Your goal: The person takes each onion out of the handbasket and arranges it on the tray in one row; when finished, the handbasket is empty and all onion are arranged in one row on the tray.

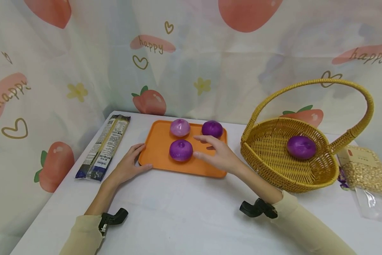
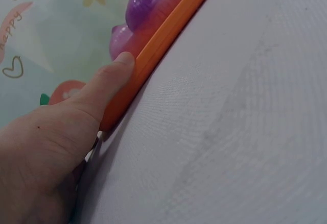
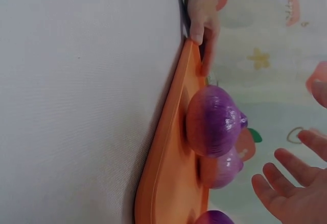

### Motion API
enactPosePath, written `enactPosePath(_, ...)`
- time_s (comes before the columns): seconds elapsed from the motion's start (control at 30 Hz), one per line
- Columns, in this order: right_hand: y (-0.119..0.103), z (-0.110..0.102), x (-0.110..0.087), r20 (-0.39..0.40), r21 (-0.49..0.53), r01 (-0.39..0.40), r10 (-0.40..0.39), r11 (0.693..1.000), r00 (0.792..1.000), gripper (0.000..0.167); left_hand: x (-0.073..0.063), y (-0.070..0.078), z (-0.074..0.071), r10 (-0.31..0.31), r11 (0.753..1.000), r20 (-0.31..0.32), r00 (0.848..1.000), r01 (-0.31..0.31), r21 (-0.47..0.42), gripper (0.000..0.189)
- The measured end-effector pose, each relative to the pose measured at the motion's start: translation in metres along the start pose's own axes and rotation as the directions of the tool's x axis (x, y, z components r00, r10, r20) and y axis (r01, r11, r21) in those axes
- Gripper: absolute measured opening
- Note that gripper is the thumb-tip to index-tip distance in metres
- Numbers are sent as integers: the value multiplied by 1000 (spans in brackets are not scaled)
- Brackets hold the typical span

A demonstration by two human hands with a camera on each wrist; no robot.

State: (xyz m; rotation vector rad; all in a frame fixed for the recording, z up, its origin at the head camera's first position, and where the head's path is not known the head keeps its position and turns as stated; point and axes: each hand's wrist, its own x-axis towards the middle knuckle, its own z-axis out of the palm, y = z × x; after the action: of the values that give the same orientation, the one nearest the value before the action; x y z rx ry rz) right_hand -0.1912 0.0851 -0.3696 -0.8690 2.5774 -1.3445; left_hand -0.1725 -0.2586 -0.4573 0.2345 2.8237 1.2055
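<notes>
An orange tray [image 1: 157, 156] bears three toy-like onions: a purple onion [image 1: 181, 150] near the middle, a pale pink-purple onion [image 1: 180, 127] behind it, and a dark purple onion [image 1: 212, 129] at the back right. My left hand [image 1: 128, 166] holds the tray by its left front corner, thumb along the front rim and fingers at the left side. Over the tray's right part hovers my right hand [image 1: 219, 154], fingers spread and holding nothing, just right of the middle onion. In the right wrist view, that hand [image 3: 299, 188] is apart from the onions.
To the right stands a wicker basket [image 1: 264, 173] with a tall handle and a purple onion [image 1: 301, 147] inside. Beyond it lie a bag of oat-like flakes [image 1: 366, 170] and a small purple wrapper [image 1: 343, 180]. A long printed packet [image 1: 104, 147] lies left of the tray.
</notes>
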Motion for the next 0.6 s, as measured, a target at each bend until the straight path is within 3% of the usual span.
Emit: enactPosePath(0.6,-14,-11,-26,27,-2,-40,40,999,999,57,0,-2,1,10,1000,-8,1000,-10,11,93)
